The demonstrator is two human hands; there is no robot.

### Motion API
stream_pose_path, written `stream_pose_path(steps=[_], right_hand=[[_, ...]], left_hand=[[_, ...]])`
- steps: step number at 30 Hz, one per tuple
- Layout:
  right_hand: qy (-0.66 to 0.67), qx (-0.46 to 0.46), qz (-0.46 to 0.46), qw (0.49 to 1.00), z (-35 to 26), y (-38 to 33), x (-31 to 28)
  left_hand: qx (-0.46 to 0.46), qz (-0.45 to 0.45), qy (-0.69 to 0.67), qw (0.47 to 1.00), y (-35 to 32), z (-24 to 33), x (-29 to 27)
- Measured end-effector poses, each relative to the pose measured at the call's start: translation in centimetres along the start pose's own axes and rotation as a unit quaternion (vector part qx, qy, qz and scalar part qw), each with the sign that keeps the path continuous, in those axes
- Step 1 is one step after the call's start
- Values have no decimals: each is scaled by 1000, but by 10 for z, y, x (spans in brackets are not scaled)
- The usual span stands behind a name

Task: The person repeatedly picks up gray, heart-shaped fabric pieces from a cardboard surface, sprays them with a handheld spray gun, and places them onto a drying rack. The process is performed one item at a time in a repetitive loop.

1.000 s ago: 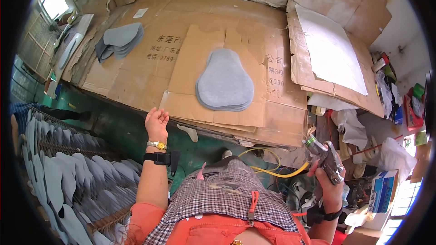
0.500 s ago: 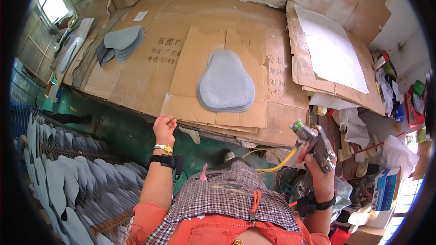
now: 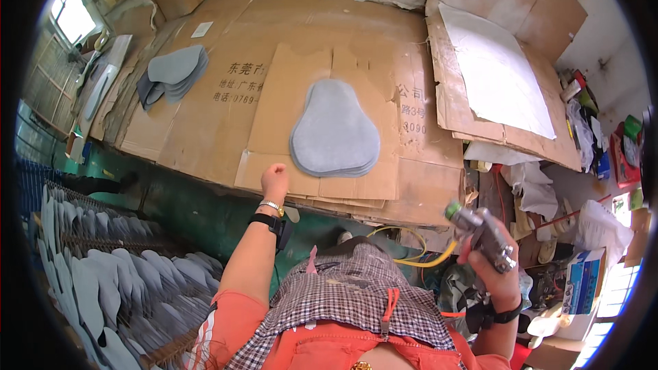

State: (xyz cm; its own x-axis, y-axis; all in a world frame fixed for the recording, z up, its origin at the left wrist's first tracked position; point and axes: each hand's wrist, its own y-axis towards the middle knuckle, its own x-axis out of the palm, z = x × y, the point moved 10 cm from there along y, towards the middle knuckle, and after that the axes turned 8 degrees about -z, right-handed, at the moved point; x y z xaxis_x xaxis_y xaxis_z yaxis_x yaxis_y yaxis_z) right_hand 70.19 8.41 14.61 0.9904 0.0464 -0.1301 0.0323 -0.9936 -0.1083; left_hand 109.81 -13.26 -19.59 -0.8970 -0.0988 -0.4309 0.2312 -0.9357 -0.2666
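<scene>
A stack of grey, pear-shaped flat pieces [image 3: 334, 126] lies on a cardboard sheet [image 3: 271, 120] right in front of me. My left hand [image 3: 275, 181] hovers by the sheet's near edge, just below the stack and apart from it. Its fingers are curled in, and no object shows in them. On the right, my right hand [image 3: 490, 267] is wrapped around a metal spray gun [image 3: 490, 236] with a green part at its front end. A yellow hose [image 3: 428, 260] runs from near the gun down to the left.
Farther left on the cardboard-covered table [image 3: 178, 120] lies another stack of grey pieces [image 3: 175, 72]. A white sheet [image 3: 497, 72] rests on cardboard at the right. Many grey pieces stand in a rack [image 3: 130, 281] at lower left. Bags and boxes [image 3: 584, 284] crowd the right side.
My left hand has moved up and right toward the stack, its fingers curling in. My right hand has shifted slightly right and down with the spray gun. The view has shifted a little.
</scene>
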Motion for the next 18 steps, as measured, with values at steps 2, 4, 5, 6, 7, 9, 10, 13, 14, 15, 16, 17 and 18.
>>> stream_pose_path(steps=[2, 4, 5, 6, 7, 9, 10, 13, 14, 15, 16, 17, 18], right_hand=[[-25, 58, -56, 996, 18, -13, -6], [-32, 79, -93, 992, 24, -13, -5], [-20, 64, -66, 996, 19, -6, -9], [-6, 49, -39, 998, 14, 2, -12], [8, 34, -11, 999, 9, 10, -15], [16, -2, -7, 1000, 7, 20, -18], [11, -6, -23, 1000, 9, 20, -19], [-53, 36, -102, 993, 19, 13, -16], [-52, 30, -92, 994, 21, 11, -20], [-51, 24, -84, 995, 22, 10, -23], [-31, 33, -45, 998, 25, 8, -34], [-11, 42, -6, 999, 27, 6, -45], [9, 48, 32, 998, 29, 4, -56]], left_hand=[[7, 1, 46, 999, 6, 10, 12], [3, -8, 99, 995, 11, 18, 25], [-3, -17, 127, 992, 16, 22, 31], [-8, -27, 156, 987, 20, 27, 37], [-24, -29, 183, 982, 21, 31, 40], [-54, -31, 237, 969, 22, 37, 46], [-53, -26, 258, 964, 23, 38, 50], [-52, -7, 310, 949, 23, 42, 55], [-49, -2, 324, 945, 23, 45, 57], [-47, 3, 339, 940, 21, 48, 58], [-43, 10, 346, 937, 21, 48, 59], [-40, 18, 353, 934, 20, 48, 60], [-35, 29, 361, 932, 22, 50, 59]])
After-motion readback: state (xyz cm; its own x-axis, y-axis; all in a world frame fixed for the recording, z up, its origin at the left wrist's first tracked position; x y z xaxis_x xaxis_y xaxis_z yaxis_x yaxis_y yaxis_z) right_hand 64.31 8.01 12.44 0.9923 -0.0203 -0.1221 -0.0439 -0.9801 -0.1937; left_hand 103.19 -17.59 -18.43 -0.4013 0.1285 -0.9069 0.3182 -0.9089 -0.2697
